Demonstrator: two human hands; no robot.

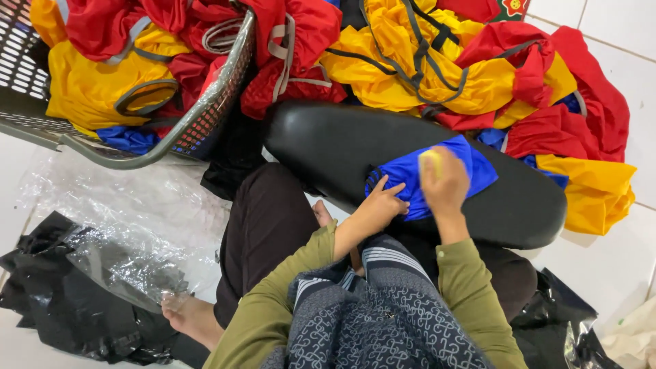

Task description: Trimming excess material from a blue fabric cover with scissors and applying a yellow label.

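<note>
From the head camera, a person in olive-green sleeves is sitting on the white tiled floor (608, 34) with a black padded board (328, 147) lying across their lap. A blue cloth piece (451, 174) is lying flat on the board, towards its right half.

The left hand (380, 202) is resting on the near-left edge of the blue cloth piece, its grip spread open – fingers fanned and pressing the fabric down onto the board rather than pinching it. The right hand (445, 183) is sitting on top of the cloth, just beside the left hand, its grip curled around a small pale yellow object (430, 159) that is touching the fabric. What that object is cannot be told, since the fingers are covering most of it.

Beyond the board, a loose heap of red and yellow garments (437, 68) with grey straps is spilling over the floor, and bits of blue are showing among them. At upper left, a grey plastic basket (205, 116) is holding more of the same garments. Clear plastic wrap (116, 212) and black plastic bags (41, 287) are lying on the floor to the person's left – near a bare foot (191, 314).
</note>
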